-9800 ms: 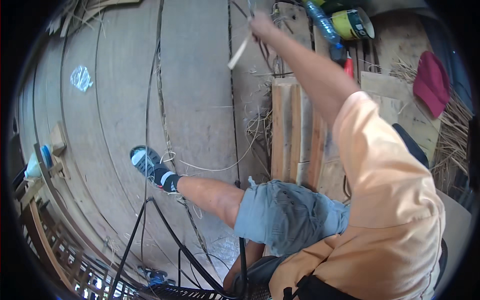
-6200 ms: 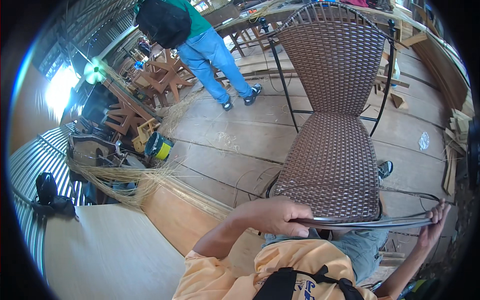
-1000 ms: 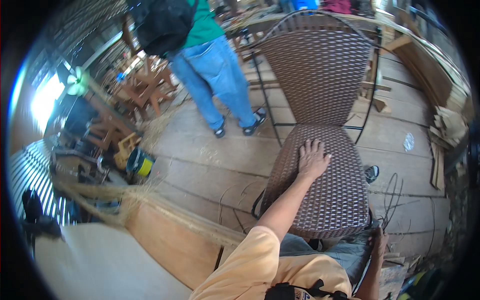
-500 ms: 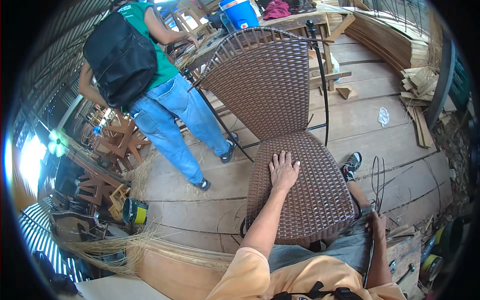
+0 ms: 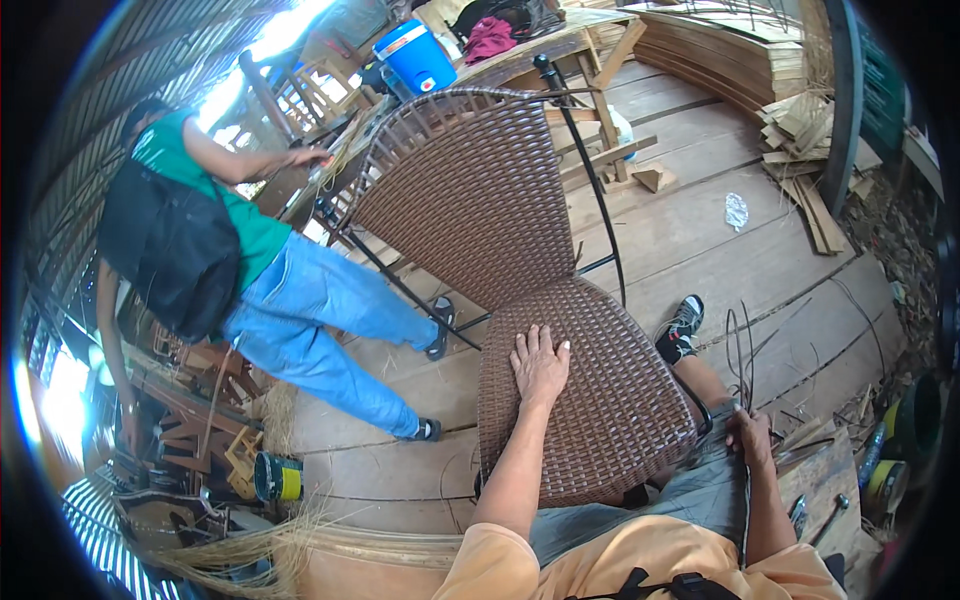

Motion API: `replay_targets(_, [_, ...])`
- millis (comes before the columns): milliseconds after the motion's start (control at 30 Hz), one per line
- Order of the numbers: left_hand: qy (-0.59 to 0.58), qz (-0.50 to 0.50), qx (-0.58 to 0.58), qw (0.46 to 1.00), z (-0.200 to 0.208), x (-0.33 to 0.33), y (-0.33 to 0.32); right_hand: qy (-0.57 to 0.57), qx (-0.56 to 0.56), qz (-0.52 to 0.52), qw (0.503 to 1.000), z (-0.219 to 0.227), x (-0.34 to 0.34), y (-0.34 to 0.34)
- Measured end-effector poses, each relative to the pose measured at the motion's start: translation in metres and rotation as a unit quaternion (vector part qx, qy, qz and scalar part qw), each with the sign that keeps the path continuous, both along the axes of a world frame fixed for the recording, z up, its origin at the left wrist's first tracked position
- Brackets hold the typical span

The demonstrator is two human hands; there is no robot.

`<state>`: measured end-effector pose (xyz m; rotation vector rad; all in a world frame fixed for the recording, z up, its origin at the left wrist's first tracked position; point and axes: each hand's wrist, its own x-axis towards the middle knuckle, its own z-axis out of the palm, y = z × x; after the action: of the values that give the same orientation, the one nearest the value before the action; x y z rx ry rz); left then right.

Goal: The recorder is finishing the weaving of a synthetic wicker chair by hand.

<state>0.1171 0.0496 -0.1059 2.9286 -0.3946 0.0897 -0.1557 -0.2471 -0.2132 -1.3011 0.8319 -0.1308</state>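
A brown woven wicker chair (image 5: 470, 190) with a dark metal frame tilts in front of me, its seat (image 5: 610, 410) close to my lap. My left hand (image 5: 540, 368) lies flat on the seat's weave, fingers spread. Beside my right knee, my right hand (image 5: 750, 435) is closed around dark, thin wicker strands (image 5: 740, 345). The strands loop up above the fist, and one length hangs below it. Along the top of the backrest, the vertical stakes (image 5: 385, 150) show open gaps between them.
A person (image 5: 290, 290) in a green shirt with a black backpack (image 5: 170, 245) stands at left by a workbench. A blue cooler (image 5: 415, 60) sits on the bench. Stacked wood strips (image 5: 700, 50), crumpled foil (image 5: 736, 212), a bucket (image 5: 278, 477) and tools (image 5: 832, 518) lie around.
The view has shifted, so the chair appears farther left. The person in green has moved left, leaning with one arm toward the bench and the other lowered. My hands keep their places.
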Motion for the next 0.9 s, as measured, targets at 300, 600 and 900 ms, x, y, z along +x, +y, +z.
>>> replay_targets(300, [0.007,0.001,0.002,1.0,0.0,0.001,0.0,0.002,0.006,-0.002,1.0,0.001,0.0,0.0])
replay_targets(600, [0.005,-0.006,0.002,1.0,0.0,0.0,0.001,0.027,0.007,0.002,1.0,0.012,-0.002,0.003])
replay_targets(900, [0.003,-0.005,0.009,1.0,0.006,0.0,0.002,0.021,0.015,0.006,1.0,0.009,0.002,0.004])
